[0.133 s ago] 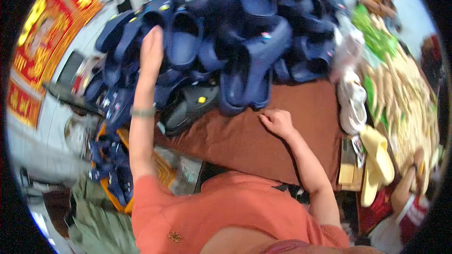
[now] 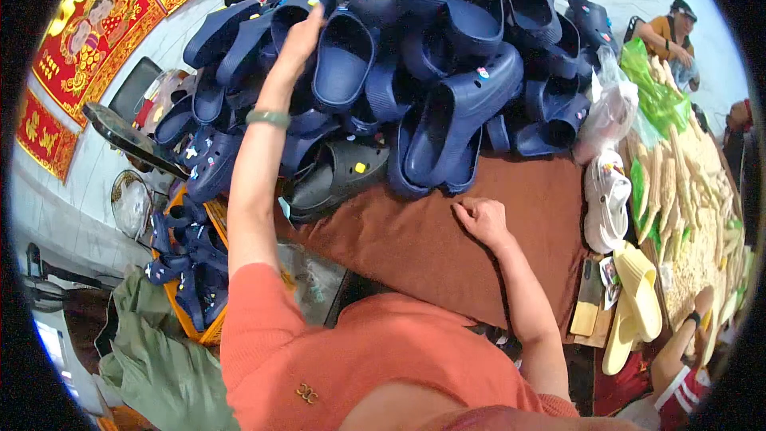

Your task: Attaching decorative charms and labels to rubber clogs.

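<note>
A navy clog with charms (image 2: 289, 1) lies at the left hand's (image 2: 302, 36) fingertips, within a high pile of similar clogs. Those fingers are extended and close together, and they overlap the clog; I cannot tell whether they grip it. Just right of them, an open-topped navy clog (image 2: 343, 64) shows its hollow inside. Below them, past the wrist, sits a black clog (image 2: 339, 179) with a yellow charm.

The right hand's (image 2: 483, 219) fingers are loosely curled, with nothing visible in them, and rest on a brown cloth (image 2: 415, 247). A slanting navy clog (image 2: 463, 116) is just beyond these fingers. Well to their right are a white clog (image 2: 604, 207) and, nearer the body, pale yellow slippers (image 2: 634, 307); farther right lies a heap of pale roots (image 2: 686, 175). An orange crate (image 2: 209, 337) of navy clogs stands below and left of the left fingers.
</note>
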The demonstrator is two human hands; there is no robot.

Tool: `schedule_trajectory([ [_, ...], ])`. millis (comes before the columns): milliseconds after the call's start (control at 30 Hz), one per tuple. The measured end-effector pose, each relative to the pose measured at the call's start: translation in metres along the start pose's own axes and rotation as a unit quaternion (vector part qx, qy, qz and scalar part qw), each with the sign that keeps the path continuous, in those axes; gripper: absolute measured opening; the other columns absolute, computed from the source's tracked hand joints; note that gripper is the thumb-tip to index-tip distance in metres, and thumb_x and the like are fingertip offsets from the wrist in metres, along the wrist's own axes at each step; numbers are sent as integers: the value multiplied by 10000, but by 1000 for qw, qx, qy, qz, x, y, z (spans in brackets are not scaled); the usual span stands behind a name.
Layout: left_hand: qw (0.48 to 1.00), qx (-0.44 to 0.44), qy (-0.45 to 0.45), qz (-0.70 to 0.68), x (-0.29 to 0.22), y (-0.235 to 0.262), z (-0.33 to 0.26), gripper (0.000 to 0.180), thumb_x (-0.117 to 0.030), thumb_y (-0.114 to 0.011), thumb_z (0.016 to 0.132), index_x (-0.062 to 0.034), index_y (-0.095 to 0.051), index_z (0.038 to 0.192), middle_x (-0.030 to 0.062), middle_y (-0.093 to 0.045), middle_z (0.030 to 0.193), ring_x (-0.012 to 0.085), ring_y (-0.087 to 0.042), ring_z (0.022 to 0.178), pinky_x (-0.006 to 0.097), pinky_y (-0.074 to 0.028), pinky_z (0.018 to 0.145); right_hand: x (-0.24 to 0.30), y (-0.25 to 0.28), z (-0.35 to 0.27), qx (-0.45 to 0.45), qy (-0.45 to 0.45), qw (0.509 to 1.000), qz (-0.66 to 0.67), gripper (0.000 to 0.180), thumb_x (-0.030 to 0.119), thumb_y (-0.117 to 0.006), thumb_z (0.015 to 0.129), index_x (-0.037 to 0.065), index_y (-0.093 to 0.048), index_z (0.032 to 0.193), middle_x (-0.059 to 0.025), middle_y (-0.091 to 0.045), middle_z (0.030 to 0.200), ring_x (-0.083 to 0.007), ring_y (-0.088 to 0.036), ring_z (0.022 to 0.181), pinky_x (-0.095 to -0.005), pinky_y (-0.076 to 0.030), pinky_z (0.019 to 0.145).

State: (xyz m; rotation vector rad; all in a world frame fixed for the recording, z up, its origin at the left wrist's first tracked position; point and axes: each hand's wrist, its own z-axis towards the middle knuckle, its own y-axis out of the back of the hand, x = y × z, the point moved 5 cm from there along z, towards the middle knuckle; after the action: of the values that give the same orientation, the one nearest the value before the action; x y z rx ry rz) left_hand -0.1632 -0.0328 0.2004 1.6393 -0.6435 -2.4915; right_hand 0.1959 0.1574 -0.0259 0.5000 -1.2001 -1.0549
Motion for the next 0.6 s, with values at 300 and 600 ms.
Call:
schedule_trajectory([
  [300, 886, -366, -257, 121, -13, 30, 20, 358, -253, -589, 812, 70, -669, 946, 241, -669, 905, 301, -651, 907, 377, -482, 818, 6, 2, 6, -28, 17, 999, 18, 306, 302, -611, 836, 59, -589, 650, -138, -593, 637, -327, -606, 653, -428, -467, 582],
  [600, 990, -129, -49, 18, 29, 24, 88, 407, -270, -656, 779, 89, -635, 970, 177, -667, 914, 220, -622, 855, 351, -466, 751, 5, -2, 13, -32, 11, 999, -23, 304, 297, -643, 830, 65, -592, 642, -123, -586, 598, -311, -589, 576, -411, -455, 540],
])
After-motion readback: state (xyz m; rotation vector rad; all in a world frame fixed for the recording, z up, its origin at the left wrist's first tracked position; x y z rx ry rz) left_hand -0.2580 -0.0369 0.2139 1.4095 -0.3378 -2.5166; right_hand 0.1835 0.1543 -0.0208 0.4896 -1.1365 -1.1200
